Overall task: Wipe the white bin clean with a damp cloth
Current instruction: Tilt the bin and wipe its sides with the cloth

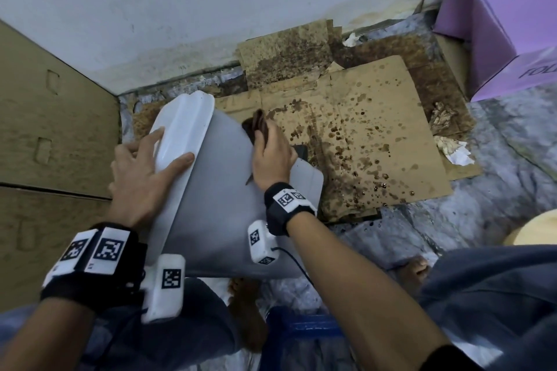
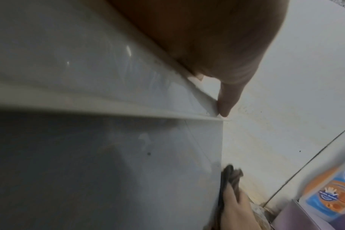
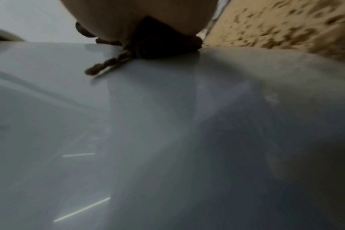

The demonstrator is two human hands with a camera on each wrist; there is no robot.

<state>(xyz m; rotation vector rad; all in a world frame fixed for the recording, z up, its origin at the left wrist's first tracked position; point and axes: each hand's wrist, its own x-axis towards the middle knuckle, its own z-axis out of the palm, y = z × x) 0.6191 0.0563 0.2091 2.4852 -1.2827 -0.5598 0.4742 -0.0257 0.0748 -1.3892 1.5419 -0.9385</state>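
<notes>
The white bin (image 1: 217, 205) leans tilted on the floor, its lid end pointing away to the upper left. My left hand (image 1: 144, 172) rests on the lid with straight, spread fingers; one fingertip (image 2: 225, 107) touches the lid's edge. My right hand (image 1: 271, 156) grips a bunched dark brown cloth (image 1: 256, 126) and presses it against the bin's side near the far edge. In the right wrist view the cloth (image 3: 158, 46) sits squashed under my palm on the bin's wall (image 3: 148, 140), a frayed strand trailing out. The left wrist view shows the cloth (image 2: 228, 172) at the bin's (image 2: 89, 155) edge.
Stained, spattered cardboard (image 1: 361, 135) lies on the floor to the right of the bin. A purple box (image 1: 497, 24) stands at the far right, a large cardboard box (image 1: 45, 114) at the left. Crumpled paper (image 1: 452, 147) lies nearby. My bare foot (image 1: 241, 304) is below the bin.
</notes>
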